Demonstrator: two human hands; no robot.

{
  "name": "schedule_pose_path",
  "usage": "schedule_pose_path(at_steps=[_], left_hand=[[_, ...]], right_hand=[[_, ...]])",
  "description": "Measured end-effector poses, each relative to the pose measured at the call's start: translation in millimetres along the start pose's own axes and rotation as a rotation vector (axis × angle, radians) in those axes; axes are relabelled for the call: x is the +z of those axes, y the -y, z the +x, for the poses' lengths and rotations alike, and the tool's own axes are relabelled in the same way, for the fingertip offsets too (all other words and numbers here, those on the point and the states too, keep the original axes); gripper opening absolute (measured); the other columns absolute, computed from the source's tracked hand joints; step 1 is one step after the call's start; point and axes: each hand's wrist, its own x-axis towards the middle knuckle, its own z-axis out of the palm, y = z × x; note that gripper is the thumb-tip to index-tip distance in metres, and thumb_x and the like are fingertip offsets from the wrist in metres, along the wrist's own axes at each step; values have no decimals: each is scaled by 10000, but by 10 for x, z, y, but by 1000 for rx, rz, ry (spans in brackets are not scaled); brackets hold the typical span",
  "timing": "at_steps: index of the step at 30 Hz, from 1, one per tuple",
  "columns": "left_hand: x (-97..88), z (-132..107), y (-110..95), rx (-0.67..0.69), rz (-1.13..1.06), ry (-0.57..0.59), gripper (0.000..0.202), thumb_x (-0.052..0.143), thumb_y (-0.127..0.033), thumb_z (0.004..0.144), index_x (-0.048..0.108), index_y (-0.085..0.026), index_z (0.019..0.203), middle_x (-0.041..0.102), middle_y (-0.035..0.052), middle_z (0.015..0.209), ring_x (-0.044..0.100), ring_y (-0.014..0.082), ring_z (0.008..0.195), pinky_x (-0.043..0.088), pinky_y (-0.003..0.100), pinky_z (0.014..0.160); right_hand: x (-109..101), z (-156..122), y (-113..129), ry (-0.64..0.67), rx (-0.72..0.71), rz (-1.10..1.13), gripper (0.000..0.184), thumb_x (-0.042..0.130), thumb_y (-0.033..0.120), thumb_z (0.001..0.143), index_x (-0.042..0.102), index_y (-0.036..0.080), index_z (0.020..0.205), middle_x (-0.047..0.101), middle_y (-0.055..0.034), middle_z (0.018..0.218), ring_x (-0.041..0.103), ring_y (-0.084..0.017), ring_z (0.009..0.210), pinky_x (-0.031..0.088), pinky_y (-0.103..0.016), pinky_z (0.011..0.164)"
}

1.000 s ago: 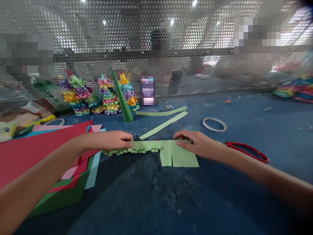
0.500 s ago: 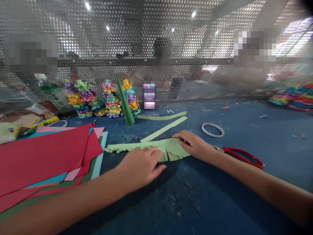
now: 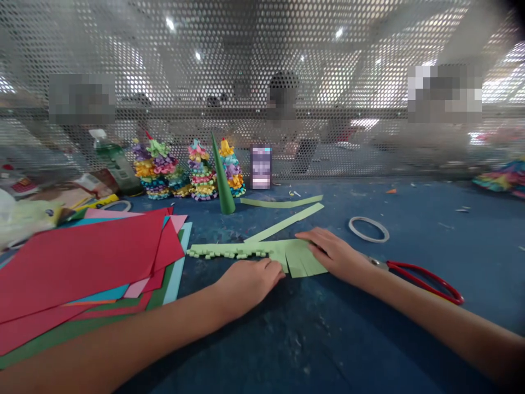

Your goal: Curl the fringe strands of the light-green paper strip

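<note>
My right hand (image 3: 334,254) lies open and flat, its fingers (image 3: 314,236) pressing on the fringed green paper strip (image 3: 297,261), not closed around it. My left hand (image 3: 250,284) is open too, palm down on the bench (image 3: 430,339), with its fingertips at the strip's near edge, so neither grip is pinching anything. The strip lies between my hands, just in front of me at 12 o'clock. Its cut fringe sits under my right hand, and its other end runs toward 9 o'clock as a row of small folded tabs (image 3: 225,251).

Just past it at 12 o'clock lie two narrow green paper strips (image 3: 283,222), one beyond the other and apart. At 2 o'clock sits a thin tape roll (image 3: 368,229), and at 3 o'clock, just beside my right wrist, are red-handled scissors (image 3: 422,282). A stack of coloured card (image 3: 82,262), red on top, spreads out at 9 o'clock. At 11 o'clock a green paper cone (image 3: 222,178) stands upright near layered paper trees (image 3: 203,176), and a plastic bottle (image 3: 115,161) lies tilted at 10 o'clock. Behind them all rises a perforated metal screen (image 3: 262,54).
</note>
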Motion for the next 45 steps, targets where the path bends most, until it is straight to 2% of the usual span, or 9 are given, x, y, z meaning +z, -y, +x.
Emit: schedule_pose_path(at_steps=[4, 8, 15, 20, 25, 29, 37, 42, 45], left_hand=[[-3, 13, 4, -91, -41, 23, 290, 316, -335, 976, 545, -167, 912, 650, 36, 762, 648, 174, 646, 478, 265, 529], [-59, 38, -8, -102, -43, 59, 327, 402, -461, 927, 525, -160, 964, 657, 47, 767, 659, 214, 669, 484, 281, 515], [-66, 18, 22, -71, -49, 90, 262, 370, -345, 961, 548, -160, 907, 663, 44, 748, 661, 185, 666, 488, 267, 553], [-113, -1, 18, -119, -101, 87, 365, 421, -484, 914, 538, -150, 1003, 677, 64, 786, 663, 224, 687, 491, 296, 546], [-121, -8, 65, -33, -66, 132, 260, 421, -380, 936, 543, -153, 971, 661, 48, 796, 654, 202, 688, 475, 264, 535], [-101, -30, 102, 54, -28, 106, 229, 372, -285, 961, 559, -156, 927, 643, 38, 803, 644, 161, 705, 470, 231, 565], [-120, -15, 90, 48, -39, 116, 239, 407, -362, 947, 551, -171, 946, 637, 20, 784, 634, 156, 658, 469, 230, 526], [-77, -1, 88, 24, -40, 118, 212, 392, -288, 951, 563, -163, 948, 653, 37, 785, 647, 169, 662, 475, 241, 546], [-87, 5, 87, -37, -92, 132, 204, 394, -273, 949, 564, -161, 961, 667, 41, 792, 656, 176, 690, 482, 248, 579]], right_hand=[[-3, 7, 16, 1, -9, 0, 349, 355, 193, 910, 505, 236, 1222, 589, -82, 1117, 534, -229, 1064, 418, -444, 933], [-12, 10, 24, 5, -6, -5, 336, 345, 195, 916, 503, 234, 1210, 586, -79, 1109, 534, -227, 1066, 424, -437, 928], [-16, 1, 11, 10, 12, -14, 338, 339, 191, 911, 488, 223, 1213, 575, -84, 1122, 528, -229, 1071, 427, -419, 920], [-16, -9, 28, 10, 1, -35, 338, 340, 190, 911, 492, 207, 1212, 580, -94, 1125, 527, -234, 1077, 421, -427, 929], [-2, -20, 16, 8, -2, -68, 340, 330, 195, 912, 500, 205, 1207, 586, -99, 1118, 536, -241, 1069, 431, -429, 916], [21, -17, -11, -9, -17, -81, 339, 329, 191, 912, 502, 212, 1203, 588, -90, 1117, 537, -239, 1067, 421, -437, 930], [53, 1, -26, -13, -20, -85, 336, 350, 183, 911, 487, 213, 1217, 568, -88, 1122, 520, -236, 1072, 416, -431, 938], [-34, -8, 186, -131, -50, -88, 291, 399, 187, 900, 515, 208, 1166, 513, -110, 1174, 468, -262, 1122, 364, -485, 961], [-36, -47, 459, -28, -152, 19, 206, 421, 220, 915, 537, 211, 1085, 562, -88, 1073, 499, -232, 1044, 403, -429, 905]])
